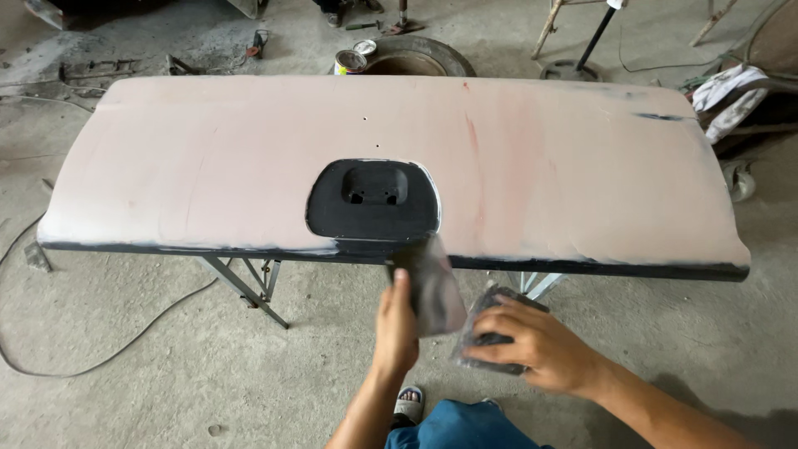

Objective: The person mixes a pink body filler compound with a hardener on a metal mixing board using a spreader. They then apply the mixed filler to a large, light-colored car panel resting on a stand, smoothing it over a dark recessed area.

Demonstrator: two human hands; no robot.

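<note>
Below, both hands closed: left hand (396,320) around a flat grey spreader (432,287), right hand (532,342) around another dark blade (489,333)

Soft even daylight, faint shadows, no glare, slight wide-angle bend at edges, motion blur near hands (465,328)

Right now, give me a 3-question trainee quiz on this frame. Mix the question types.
1. True or false: the left hand holds a flat dark spreader near the panel's front edge.
2. Multiple choice: the dark recess in the pinkish panel sits A) at its left end, B) near the middle of its front edge, C) at its far right corner.
3. Short answer: what does the right hand grip?

Key: 1 true. 2 B. 3 A second dark flat piece, partly covered by the fingers; its exact kind cannot be told.
</note>
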